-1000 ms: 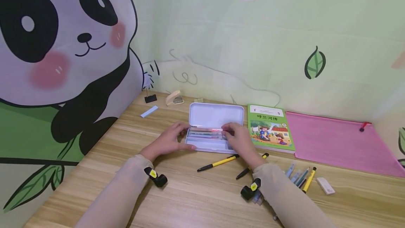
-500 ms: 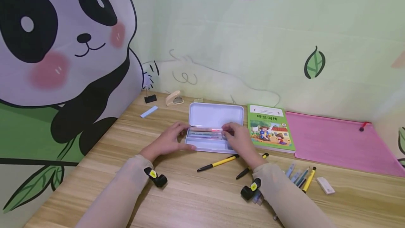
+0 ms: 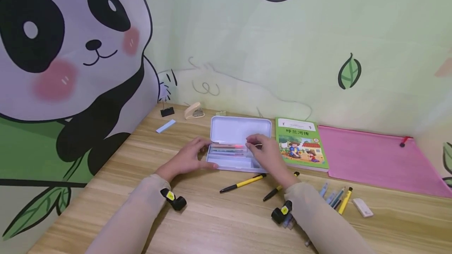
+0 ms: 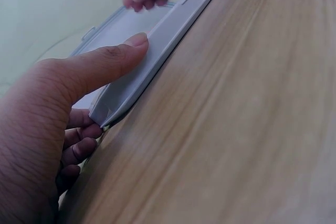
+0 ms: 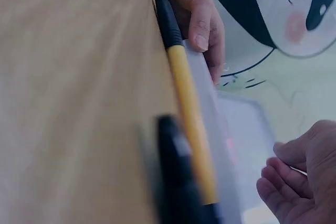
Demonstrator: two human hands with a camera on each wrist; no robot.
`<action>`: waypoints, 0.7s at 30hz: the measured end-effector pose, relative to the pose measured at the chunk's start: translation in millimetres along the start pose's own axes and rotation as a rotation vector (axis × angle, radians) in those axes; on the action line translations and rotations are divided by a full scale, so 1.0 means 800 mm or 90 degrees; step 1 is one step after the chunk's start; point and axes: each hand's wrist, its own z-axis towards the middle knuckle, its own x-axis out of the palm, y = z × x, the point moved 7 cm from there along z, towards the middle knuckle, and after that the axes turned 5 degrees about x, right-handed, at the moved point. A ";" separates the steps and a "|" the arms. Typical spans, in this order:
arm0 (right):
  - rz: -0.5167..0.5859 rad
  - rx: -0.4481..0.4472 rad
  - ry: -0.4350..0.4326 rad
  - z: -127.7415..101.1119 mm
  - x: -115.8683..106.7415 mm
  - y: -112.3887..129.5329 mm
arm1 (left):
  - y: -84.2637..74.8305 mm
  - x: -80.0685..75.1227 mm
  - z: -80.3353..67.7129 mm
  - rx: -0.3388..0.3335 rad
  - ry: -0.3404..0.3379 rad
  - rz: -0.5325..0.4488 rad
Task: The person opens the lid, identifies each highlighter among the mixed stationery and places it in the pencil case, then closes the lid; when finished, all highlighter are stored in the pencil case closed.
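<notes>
The white pencil case [image 3: 236, 146] is lying open in the middle of the desk [image 3: 212, 222], pens inside. My left hand [image 3: 187, 158] is still gripping its left end, thumb along the front wall. My right hand [image 3: 265, 153] is hovering over the right end, fingers loosely curled and holding nothing, lifted slightly since a second ago. A yellow pen [image 3: 243, 183] is lying just in front.

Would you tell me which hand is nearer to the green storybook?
Right. The right hand hovers over the pencil case's right end, beside the storybook; the left hand grips its far left end.
</notes>
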 end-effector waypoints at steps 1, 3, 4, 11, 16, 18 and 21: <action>0.008 -0.005 0.002 0.000 -0.003 0.005 | 0.000 0.000 -0.001 0.000 0.000 0.001; 0.019 -0.019 0.014 -0.002 -0.012 0.019 | -0.001 0.000 -0.002 0.001 0.001 0.002; 0.025 -0.027 0.022 -0.003 -0.017 0.026 | -0.001 0.000 -0.002 0.002 0.001 0.003; 0.007 -0.176 0.122 -0.026 -0.058 0.065 | 0.001 0.001 -0.001 0.001 0.000 -0.004; -0.044 -0.267 0.184 -0.055 -0.093 0.043 | 0.002 0.002 0.000 0.003 0.001 -0.003; -0.066 -0.270 0.189 -0.066 -0.109 0.023 | 0.002 0.002 0.000 0.004 0.005 0.000; -0.096 -0.237 0.205 -0.081 -0.133 -0.009 | 0.001 0.001 0.000 0.000 0.007 -0.002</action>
